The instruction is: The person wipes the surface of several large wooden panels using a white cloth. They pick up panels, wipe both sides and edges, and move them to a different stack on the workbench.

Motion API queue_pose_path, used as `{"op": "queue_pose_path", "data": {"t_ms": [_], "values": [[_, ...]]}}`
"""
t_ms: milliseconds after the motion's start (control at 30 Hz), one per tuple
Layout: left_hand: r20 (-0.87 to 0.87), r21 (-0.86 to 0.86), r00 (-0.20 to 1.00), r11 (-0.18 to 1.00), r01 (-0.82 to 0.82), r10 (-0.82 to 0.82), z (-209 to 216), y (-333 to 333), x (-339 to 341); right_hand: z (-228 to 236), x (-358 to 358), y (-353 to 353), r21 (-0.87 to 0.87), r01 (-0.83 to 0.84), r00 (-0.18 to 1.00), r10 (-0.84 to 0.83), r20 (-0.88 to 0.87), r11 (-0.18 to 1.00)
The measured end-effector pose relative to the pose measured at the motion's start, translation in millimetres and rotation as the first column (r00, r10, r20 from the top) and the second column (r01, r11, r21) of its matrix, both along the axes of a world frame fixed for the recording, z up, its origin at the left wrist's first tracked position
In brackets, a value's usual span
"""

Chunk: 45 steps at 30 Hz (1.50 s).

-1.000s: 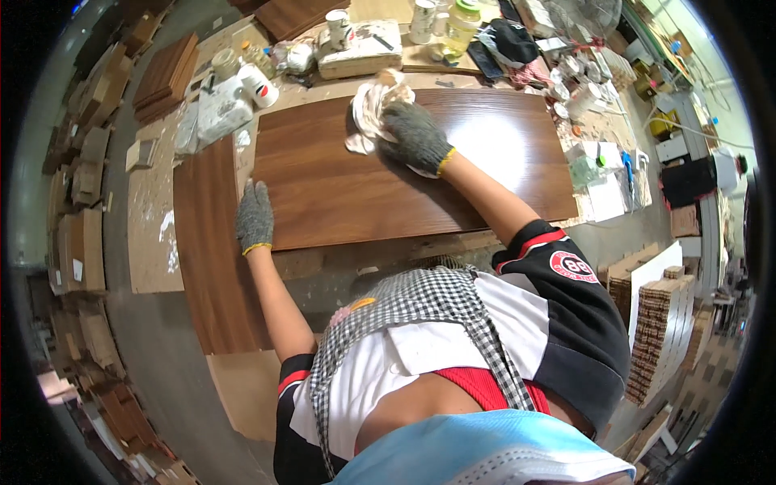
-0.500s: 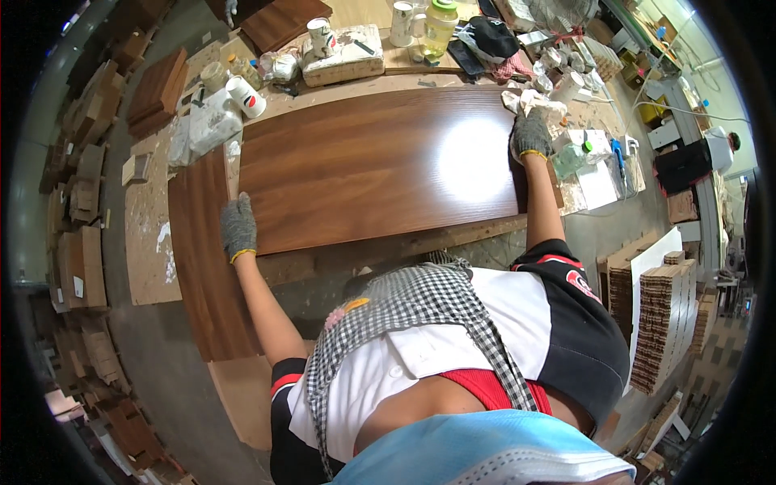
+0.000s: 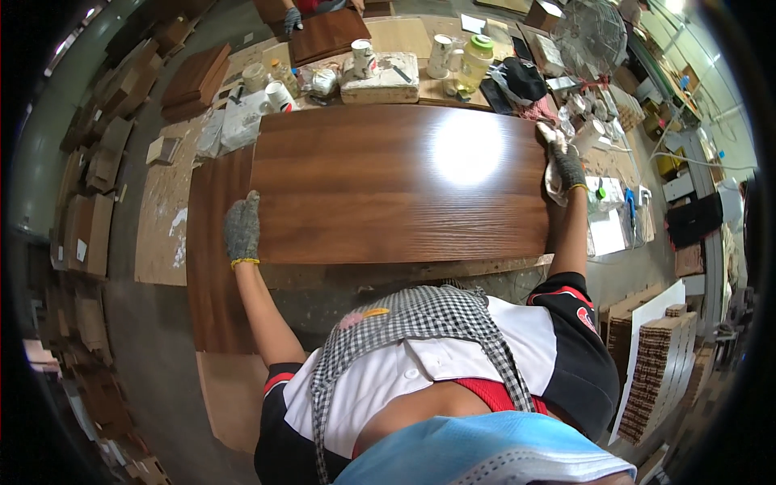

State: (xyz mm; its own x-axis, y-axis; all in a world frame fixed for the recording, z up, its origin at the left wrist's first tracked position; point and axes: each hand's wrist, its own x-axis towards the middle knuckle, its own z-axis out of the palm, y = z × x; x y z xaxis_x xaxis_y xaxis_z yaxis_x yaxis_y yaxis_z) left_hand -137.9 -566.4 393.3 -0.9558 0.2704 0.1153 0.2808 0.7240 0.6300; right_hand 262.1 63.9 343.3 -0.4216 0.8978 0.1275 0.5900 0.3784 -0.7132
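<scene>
A glossy brown wood-grain panel (image 3: 388, 190) lies broadside in front of me. My left hand (image 3: 243, 230), in a grey knit glove, is closed at its left edge, thumb side toward the panel; its fingertips are partly hidden. At the opposite edge, my right hand (image 3: 571, 168), gloved alike, holds a whitish cloth (image 3: 554, 174) against the panel's side. Another brown panel (image 3: 218, 279) sits beneath my left hand and forearm, reaching toward me. A bright light reflection covers part of the top panel near its far right.
Beyond the panel stand paper cups (image 3: 364, 58), a yellow-liquid jug (image 3: 475, 65), a white block (image 3: 380, 79) and a black cap (image 3: 521, 79). Blue-handled tool (image 3: 630, 206) lies right. Stacked panels (image 3: 194, 81) stand far left, cardboard (image 3: 659, 376) at right. Another person's gloved hand (image 3: 293, 19) shows far off.
The large panel now sits squarer to me, its near edge closer. My right hand has brought the cloth from the far right corner down along the right edge. The view has shifted.
</scene>
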Motion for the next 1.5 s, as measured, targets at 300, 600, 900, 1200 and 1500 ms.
{"op": "queue_pose_path", "data": {"t_ms": [300,600,900,1200,1500], "values": [[-0.205,0.421,0.973,0.907,-0.009,0.105,69,1,39,158,8,-11,-0.032,-0.175,0.637,0.089,-0.765,0.984],[-0.805,0.012,0.585,0.984,0.176,-0.095,-56,-17,-34,201,-12,-86,0.071,-0.033,0.392,0.079,-0.917,0.997],[-0.593,-0.133,0.799,0.991,0.018,-0.094,-29,-10,-41,200,-11,-110,-0.194,0.262,0.486,-0.303,-0.82,0.945],[-0.197,0.855,0.873,0.513,-0.069,0.445,86,90,-40,40,26,-75,-0.01,0.369,0.635,-0.26,-0.728,0.929],[-0.343,0.813,0.804,0.583,-0.005,0.486,74,85,-35,229,22,-29,0.734,0.263,0.962,-0.111,-0.25,0.626]]}}
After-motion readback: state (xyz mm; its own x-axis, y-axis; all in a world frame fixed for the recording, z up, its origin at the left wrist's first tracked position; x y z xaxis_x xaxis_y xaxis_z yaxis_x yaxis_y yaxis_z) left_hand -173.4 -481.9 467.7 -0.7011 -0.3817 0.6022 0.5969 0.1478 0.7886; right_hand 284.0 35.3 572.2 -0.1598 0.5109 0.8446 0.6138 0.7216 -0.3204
